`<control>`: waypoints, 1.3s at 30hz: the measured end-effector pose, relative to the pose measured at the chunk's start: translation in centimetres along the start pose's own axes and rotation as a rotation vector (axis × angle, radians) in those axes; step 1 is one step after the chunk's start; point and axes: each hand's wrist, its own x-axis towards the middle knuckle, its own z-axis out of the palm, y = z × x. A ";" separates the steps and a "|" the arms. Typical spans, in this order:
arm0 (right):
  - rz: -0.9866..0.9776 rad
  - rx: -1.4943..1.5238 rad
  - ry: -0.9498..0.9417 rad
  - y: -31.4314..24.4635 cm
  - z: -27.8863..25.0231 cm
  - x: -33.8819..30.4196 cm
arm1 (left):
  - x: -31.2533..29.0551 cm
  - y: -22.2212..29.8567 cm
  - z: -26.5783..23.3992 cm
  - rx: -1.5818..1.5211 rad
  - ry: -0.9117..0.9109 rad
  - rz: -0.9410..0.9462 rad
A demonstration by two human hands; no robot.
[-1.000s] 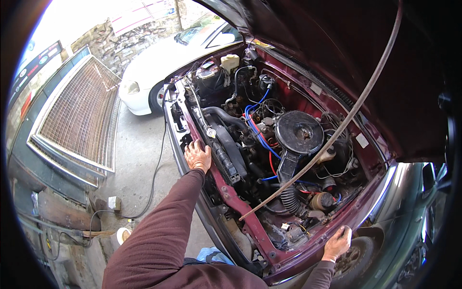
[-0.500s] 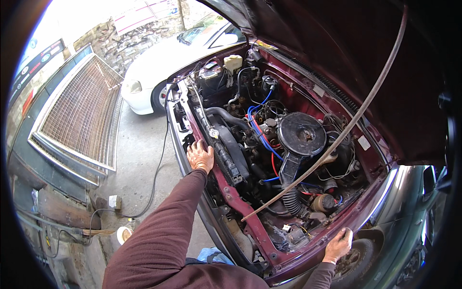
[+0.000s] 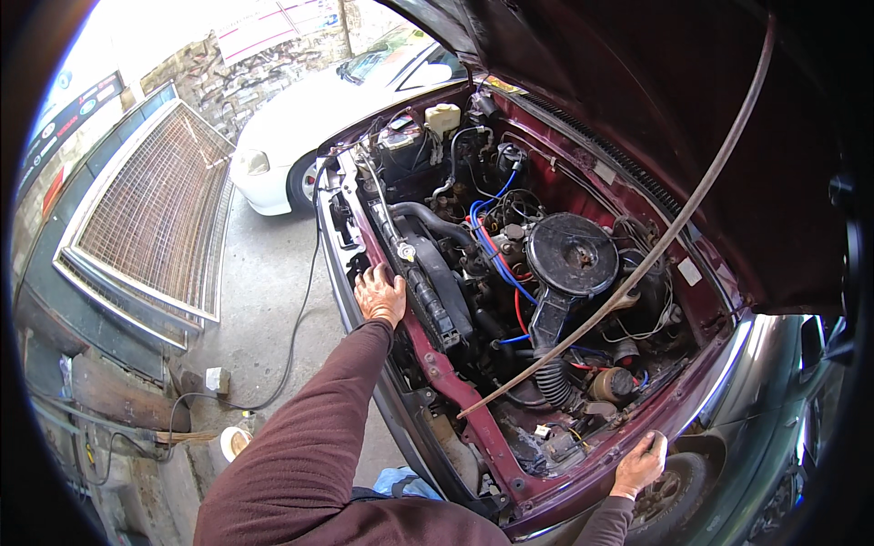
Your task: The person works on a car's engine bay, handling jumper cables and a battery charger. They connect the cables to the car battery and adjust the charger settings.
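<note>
The dark red car's hood is up, held by a long prop rod (image 3: 637, 264). The left hand (image 3: 381, 296) lies flat and open on the front panel (image 3: 437, 364). The right hand (image 3: 640, 464) curls over the near right fender edge (image 3: 701, 400). No tool is out; engine work looks unstarted. A white sticker (image 3: 689, 271) sits on the right; a pink-and-white sign (image 3: 273, 27) hangs far behind.

I am seeing the bonnet prop rod (image 3: 628, 273) slanting across the engine bay, barring a straight reach from the front panel (image 3: 437, 364) to the round black air cleaner (image 3: 572, 253). Hoses and blue leads (image 3: 496, 264) are crowding the gap left of the air cleaner, while the raised bonnet (image 3: 655, 109) is closing off the room above. Open concrete floor (image 3: 264, 300) is lying free beside the car's left, crossed only by a black cable (image 3: 296, 337).
</note>
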 end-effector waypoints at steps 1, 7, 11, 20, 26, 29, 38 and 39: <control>0.001 -0.003 0.006 0.1 0.1 -0.1 | 0.0 0.1 0.0 -0.001 -0.004 -0.002; 0.006 -0.010 0.003 0.0 0.0 0.0 | 0.0 0.2 -0.3 -0.006 -0.022 -0.006; -0.005 -0.005 0.021 0.5 0.3 -0.1 | 0.1 0.2 -0.2 0.002 -0.020 -0.002; -0.004 -0.002 0.012 0.2 0.1 -0.1 | 0.0 0.1 -0.2 0.007 -0.017 -0.007; 0.005 0.005 0.009 0.0 0.0 -0.1 | -0.1 0.3 -0.3 0.006 -0.018 0.002; 0.023 0.010 -0.022 -0.2 -0.1 0.0 | 0.0 -0.4 0.1 0.026 0.018 0.003; 0.016 0.002 0.001 0.0 0.0 0.1 | 0.0 0.2 0.3 0.035 0.043 0.029; 0.006 -0.008 0.004 0.0 0.1 0.2 | 0.0 0.3 0.0 0.015 0.028 0.022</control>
